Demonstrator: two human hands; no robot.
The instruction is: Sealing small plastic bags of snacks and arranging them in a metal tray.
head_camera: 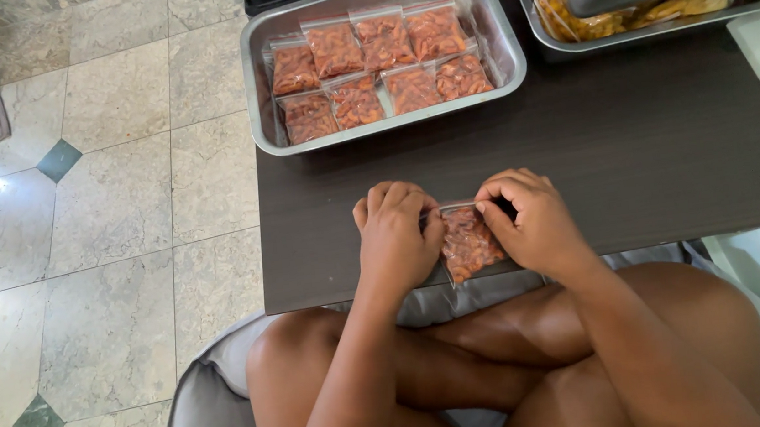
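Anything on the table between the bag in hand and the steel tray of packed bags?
Nothing: head view shows bare dark table between the held bag and the tray.

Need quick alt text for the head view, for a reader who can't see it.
Both hands, left hand and right hand, pinch the top of a small clear bag of orange-red pieces on a dark table. Behind it, a steel tray holds eight similar filled bags.
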